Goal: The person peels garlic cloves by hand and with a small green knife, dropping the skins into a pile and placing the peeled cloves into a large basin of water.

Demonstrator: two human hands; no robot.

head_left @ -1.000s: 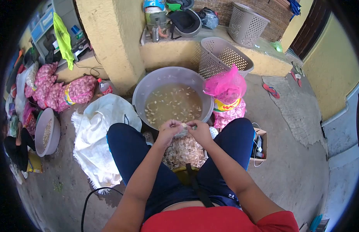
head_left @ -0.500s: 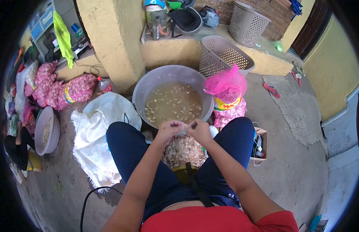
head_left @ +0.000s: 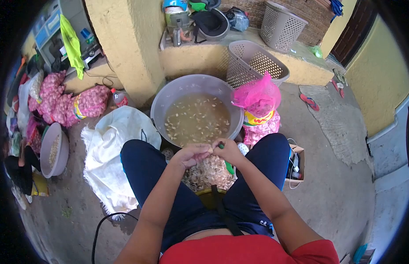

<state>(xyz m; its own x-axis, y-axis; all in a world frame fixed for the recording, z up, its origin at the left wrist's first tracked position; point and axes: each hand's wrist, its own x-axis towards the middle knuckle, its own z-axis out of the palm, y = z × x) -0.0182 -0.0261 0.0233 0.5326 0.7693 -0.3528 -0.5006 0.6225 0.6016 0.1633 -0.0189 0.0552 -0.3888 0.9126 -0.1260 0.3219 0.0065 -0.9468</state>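
My left hand [head_left: 192, 155] pinches a small pale garlic clove [head_left: 210, 150] at its fingertips. Close against it, my right hand [head_left: 227, 152] is closed around a small green-handled tool [head_left: 221, 145]; the working end is hidden by the fingers. Both hands meet above a heap of garlic skins [head_left: 209, 174] between my knees. A bit of green [head_left: 230, 168] shows beside the skins, below the right hand. Just beyond stands a large grey basin [head_left: 158, 108] of cloudy water with peeled garlic cloves [head_left: 200, 115] in it.
A pink net bag of garlic [head_left: 261, 130] touches the basin's right side, near a perforated basket [head_left: 239, 66]. On the left lie a white sack [head_left: 112, 154] and garlic-filled net bags [head_left: 92, 101]. A small box [head_left: 297, 165] sits by my right knee. Another person's leg [head_left: 21, 174] shows far left.
My left hand has dropped slightly and turned, its fingers now more extended around the clove. The right hand has rotated a little, showing more of the green handle.
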